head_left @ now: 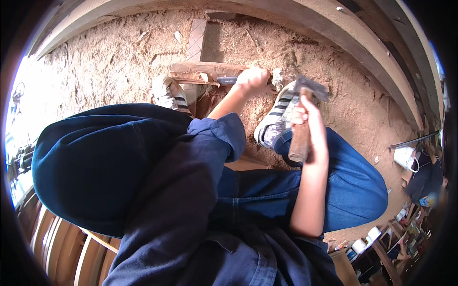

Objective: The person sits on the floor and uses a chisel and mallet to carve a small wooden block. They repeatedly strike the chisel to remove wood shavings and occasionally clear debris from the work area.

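While left hand (254, 80) grips chisel (226, 80), right hand (312, 126) holds hammer (299, 138).

Dusty brown ground (365, 114) spreads left of the white bucket (403, 157). Long wooden beams (353, 33) lie farther ahead than it, and white containers (373, 233) sit nearer.

A steel chisel (227, 80) lies along chipped timber (193, 68), wood-handled hammer (300, 137) nearby.

Bright light from left; left edge of ground (109, 62) blown out. Left hand (255, 80) overexposed, dark shirt (176, 195) loses detail. Hammer head (313, 88) slightly blurred. Fisheye bends beam (334, 26) past ground's far edge; black rim.
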A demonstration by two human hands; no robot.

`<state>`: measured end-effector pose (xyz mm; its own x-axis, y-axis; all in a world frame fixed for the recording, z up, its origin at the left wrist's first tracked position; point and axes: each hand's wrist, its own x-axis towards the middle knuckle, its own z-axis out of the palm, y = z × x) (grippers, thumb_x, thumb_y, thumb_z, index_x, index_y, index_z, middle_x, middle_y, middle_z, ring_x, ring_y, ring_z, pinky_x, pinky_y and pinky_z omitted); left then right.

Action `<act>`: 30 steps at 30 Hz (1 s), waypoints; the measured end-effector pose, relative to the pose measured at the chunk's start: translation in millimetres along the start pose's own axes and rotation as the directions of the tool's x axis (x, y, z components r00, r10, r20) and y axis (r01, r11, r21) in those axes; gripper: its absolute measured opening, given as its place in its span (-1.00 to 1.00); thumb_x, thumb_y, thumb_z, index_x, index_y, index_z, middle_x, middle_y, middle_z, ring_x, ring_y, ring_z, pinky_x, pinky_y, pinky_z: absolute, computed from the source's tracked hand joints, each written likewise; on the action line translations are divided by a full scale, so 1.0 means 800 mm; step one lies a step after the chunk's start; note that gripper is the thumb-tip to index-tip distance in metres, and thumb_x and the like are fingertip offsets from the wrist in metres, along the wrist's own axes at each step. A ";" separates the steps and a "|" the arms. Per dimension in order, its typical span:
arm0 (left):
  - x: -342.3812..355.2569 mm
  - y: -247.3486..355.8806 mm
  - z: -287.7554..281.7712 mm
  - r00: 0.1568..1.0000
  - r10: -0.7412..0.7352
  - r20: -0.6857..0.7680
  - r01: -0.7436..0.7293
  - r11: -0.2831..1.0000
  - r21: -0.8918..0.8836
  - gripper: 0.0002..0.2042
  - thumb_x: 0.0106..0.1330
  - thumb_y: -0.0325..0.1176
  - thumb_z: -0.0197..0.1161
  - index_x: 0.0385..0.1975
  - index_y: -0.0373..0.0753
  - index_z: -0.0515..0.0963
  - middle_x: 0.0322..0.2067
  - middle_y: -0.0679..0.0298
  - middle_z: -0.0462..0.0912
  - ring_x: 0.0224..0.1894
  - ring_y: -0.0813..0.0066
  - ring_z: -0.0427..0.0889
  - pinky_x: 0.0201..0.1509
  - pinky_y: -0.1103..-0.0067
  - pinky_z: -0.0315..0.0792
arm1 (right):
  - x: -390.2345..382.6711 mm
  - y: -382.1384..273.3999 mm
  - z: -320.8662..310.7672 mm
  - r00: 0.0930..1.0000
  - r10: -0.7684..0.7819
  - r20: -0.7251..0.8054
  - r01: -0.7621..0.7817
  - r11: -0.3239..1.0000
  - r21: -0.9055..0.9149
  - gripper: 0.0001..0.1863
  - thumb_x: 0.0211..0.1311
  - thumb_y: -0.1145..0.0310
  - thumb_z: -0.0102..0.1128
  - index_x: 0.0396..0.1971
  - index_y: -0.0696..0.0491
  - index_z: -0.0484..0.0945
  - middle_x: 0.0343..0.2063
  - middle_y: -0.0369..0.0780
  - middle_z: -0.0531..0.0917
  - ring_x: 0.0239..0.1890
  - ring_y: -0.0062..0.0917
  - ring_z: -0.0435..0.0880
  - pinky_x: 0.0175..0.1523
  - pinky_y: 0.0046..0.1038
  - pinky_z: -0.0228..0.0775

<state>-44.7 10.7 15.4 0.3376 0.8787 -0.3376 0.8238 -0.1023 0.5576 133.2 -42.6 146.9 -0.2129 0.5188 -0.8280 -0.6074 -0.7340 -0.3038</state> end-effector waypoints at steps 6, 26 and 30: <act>0.017 -0.002 0.002 0.999 0.012 -0.036 -0.012 1.000 -0.009 -0.65 0.05 -0.04 0.33 -0.40 -0.23 0.58 -0.37 0.09 0.65 -0.21 0.19 0.63 -0.06 0.39 0.52 | 0.009 -0.045 -0.029 0.914 -0.384 -0.132 0.400 0.907 0.131 -0.74 0.35 0.25 0.02 -0.47 0.06 0.26 -0.64 -0.40 0.28 -0.66 -0.78 0.27 -0.54 -0.71 0.18; 0.018 0.002 0.007 0.988 0.002 -0.154 -0.002 1.000 0.004 -0.60 -0.01 0.05 0.35 -0.49 -0.24 0.61 -0.46 0.11 0.65 -0.31 0.22 0.65 -0.19 0.42 0.56 | 0.029 -0.015 -0.018 0.829 -0.487 -0.276 0.440 0.872 -0.217 -0.78 0.29 0.39 0.06 -0.53 0.05 0.28 -0.71 -0.43 0.26 -0.73 -0.75 0.20 -0.60 -0.67 0.15; 0.004 0.000 -0.024 0.996 -0.073 -0.047 0.076 0.996 0.053 -0.66 0.01 -0.03 0.34 -0.50 -0.23 0.61 -0.45 0.09 0.66 -0.33 0.21 0.66 -0.22 0.41 0.57 | 0.023 0.022 0.022 0.999 -0.003 0.037 0.015 0.947 -0.322 -0.84 0.31 0.35 0.08 -0.39 0.08 0.34 -0.71 -0.46 0.26 -0.73 -0.81 0.22 -0.65 -0.68 0.13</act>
<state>-52.6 22.3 28.8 0.2546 0.9048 -0.3414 0.8700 -0.0602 0.4894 105.4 -38.1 134.3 -0.2393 0.5373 -0.8087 -0.3318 -0.8280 -0.4519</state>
